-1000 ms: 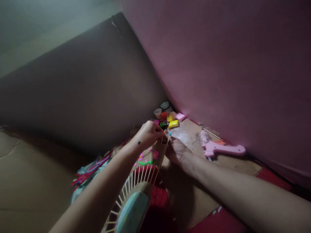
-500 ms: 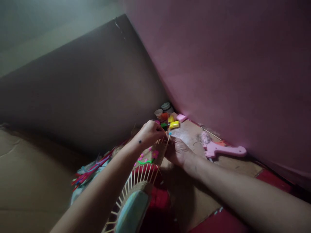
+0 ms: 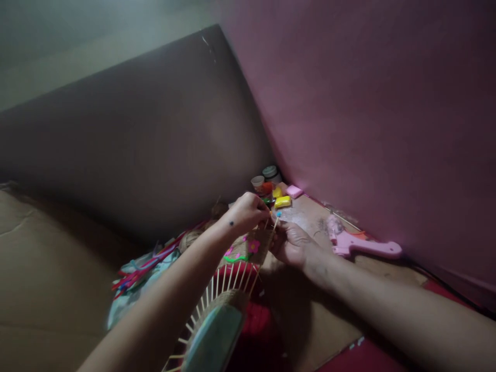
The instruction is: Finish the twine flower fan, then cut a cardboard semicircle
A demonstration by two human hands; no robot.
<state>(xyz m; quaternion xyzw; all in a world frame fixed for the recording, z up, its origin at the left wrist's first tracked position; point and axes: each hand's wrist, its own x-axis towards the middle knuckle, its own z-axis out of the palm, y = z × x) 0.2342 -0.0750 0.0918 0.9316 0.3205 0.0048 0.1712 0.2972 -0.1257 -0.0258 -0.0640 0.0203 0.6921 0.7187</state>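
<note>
Coloured craft strips (image 3: pixel 149 263) lie left of left hand (image 3: pixel 250 212), twine ball (image 3: pixel 189 240) nearer it, seemingly for easy reach. Stick-and-twine basket frame (image 3: pixel 232 296), flower-trimmed, slants below left hand. That hand curls in at stick tips; fingertips hidden, cannot tell what they pinch. Blue-tipped stick (image 3: pixel 276 222) stands between hands, yellow packet (image 3: pixel 282 202) beyond. Right hand (image 3: pixel 292 243), half-closed, grips frame's wrapped band, probably steadying it. Pink glue gun (image 3: pixel 354 244) rests further right, apparently parked aside.
</note>
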